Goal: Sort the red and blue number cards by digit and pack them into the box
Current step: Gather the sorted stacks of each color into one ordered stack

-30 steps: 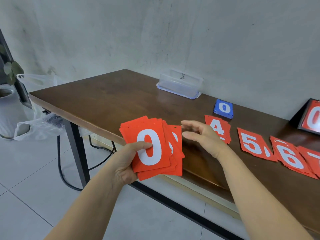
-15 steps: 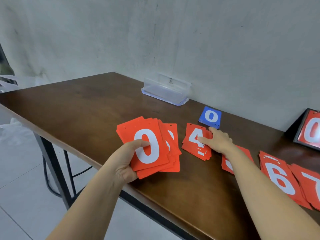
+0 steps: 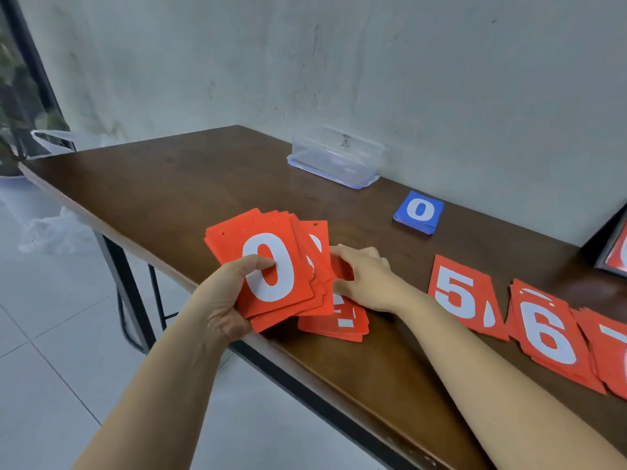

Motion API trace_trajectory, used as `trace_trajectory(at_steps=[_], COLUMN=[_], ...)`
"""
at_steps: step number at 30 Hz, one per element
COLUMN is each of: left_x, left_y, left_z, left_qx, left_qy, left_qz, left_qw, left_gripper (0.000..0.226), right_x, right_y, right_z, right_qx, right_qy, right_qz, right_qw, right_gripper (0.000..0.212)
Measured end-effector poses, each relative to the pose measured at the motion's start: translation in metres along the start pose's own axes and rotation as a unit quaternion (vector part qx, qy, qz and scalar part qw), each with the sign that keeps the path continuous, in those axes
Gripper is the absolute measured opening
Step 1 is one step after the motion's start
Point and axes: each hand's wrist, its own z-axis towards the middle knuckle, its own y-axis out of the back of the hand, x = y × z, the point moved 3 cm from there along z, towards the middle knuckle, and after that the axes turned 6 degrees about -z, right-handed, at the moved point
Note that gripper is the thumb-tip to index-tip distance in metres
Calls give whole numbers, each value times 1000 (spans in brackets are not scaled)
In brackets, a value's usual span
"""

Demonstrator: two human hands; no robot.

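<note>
My left hand (image 3: 220, 296) grips a fanned stack of red cards (image 3: 237, 239) with a white 0 on top, held just above the table's front edge. My right hand (image 3: 366, 279) has its fingers curled over the far edge of the red 4 pile (image 3: 339, 322), which lies on the table right beside and partly under the fan. Further right lie the red 5 pile (image 3: 458, 296), the red 6 pile (image 3: 546, 334) and the red 7 pile (image 3: 610, 344). A blue 0 pile (image 3: 419, 212) sits behind them. The clear plastic box (image 3: 336, 157) stands by the wall.
The dark wooden table (image 3: 169, 184) stands against a grey wall. A black-framed holder with a red card (image 3: 610, 249) leans at the far right. On the floor to the left lie a plastic bag (image 3: 57, 228) and a potted plant (image 3: 20, 106).
My right hand reached out to the red 4 pile and has drawn it left and nearer, up against the fan in my left hand. The left hand kept its hold.
</note>
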Motion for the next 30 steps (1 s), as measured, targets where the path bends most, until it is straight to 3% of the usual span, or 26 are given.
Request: trace_trajectory(at_steps=[3, 5, 7, 17, 26, 30], left_x=[1, 2, 4, 23, 35, 32], left_y=[23, 38, 52, 69, 65, 57], left_z=[-16, -26, -33, -32, -36, -41], left_qx=[-14, -24, -36, -38, 18, 44], left_qy=[-8, -12, -15, 13, 57, 45], left_qz=[11, 9, 11, -23, -56, -47], left_qw=[1000, 1000, 999, 999, 997, 997], left_gripper=[23, 16, 15, 39, 22, 23], right_x=[3, -2, -3, 74, 112, 90], right_y=[-6, -1, -1, -33, -43, -30], right_z=[-14, -26, -36, -47, -57, -61], right_qx=[-49, -130, -160, -98, -37, -90], right_qy=[-18, -73, -109, -8, 14, -13], right_qz=[104, 99, 78, 219, 328, 333], right_qw=[993, 984, 978, 971, 944, 939], right_gripper=[61, 57, 48, 49, 53, 43])
